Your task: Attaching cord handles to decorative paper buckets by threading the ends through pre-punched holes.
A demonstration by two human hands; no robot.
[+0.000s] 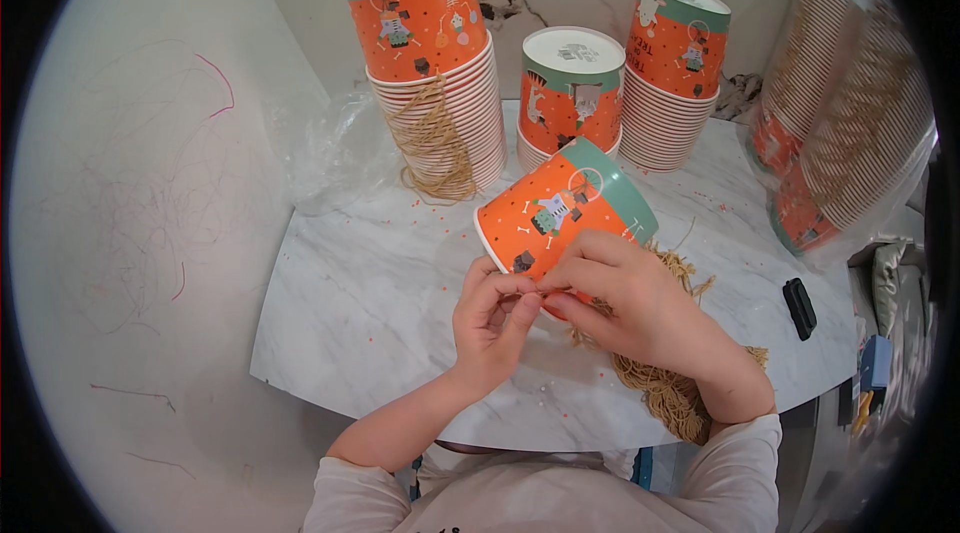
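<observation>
An orange paper cup (545, 208) with a green band and printed figures lies tilted in front of me, its rim toward my left hand. My left hand (487, 318) is closed at that rim, its thumb and forefinger pinched together. Against the cup's lower side, my right hand (625, 293) pinches close to the left fingertips. Whatever small thing lies between the right fingertips is hidden. Beneath my right wrist and forearm, a loose bundle of tan cord (665, 388) spreads over the marble-patterned table (350, 303), partly covered by the arm.
Behind stand a tall cup stack (420, 18) draped with tan cord (435, 148), a shorter stack (575, 83) and another stack (675, 53). Plastic-wrapped cups (850, 133) fill the right side. A small black object (800, 309) lies near the right edge. Crumpled clear plastic (335, 153) sits left.
</observation>
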